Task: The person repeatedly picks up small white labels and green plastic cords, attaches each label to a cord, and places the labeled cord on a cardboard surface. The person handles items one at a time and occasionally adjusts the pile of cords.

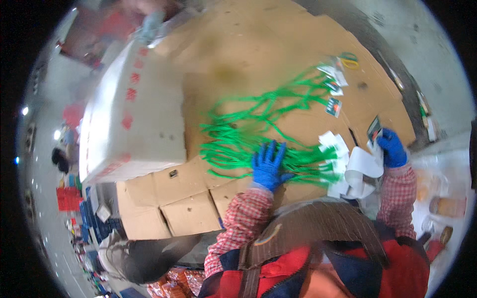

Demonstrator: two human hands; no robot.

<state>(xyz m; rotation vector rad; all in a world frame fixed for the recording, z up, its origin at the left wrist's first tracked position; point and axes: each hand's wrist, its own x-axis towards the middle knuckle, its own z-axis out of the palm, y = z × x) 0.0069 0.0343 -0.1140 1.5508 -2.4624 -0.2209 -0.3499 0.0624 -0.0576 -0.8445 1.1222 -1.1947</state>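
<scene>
My left hand (268,168), in a blue glove, lies with fingers spread on a bundle of green net strips (233,149). White tags (338,149) sit at the right ends of these strips. My right hand (392,147), also blue-gloved, is closed on a label (374,128) with a dark printed face. Below that hand a curled white paper strip (362,166) hangs beside the tags. Further off, more green strips (293,97) lie spread out, with printed labels (333,107) at their right ends.
Brown cardboard (238,44) covers the work surface. A large white box (136,114) with red printing stands at the left. Scissors (350,60) with yellow and green handles lie at the far right. Jars (447,206) are at the right edge; another person's sleeve (151,25) shows behind the box.
</scene>
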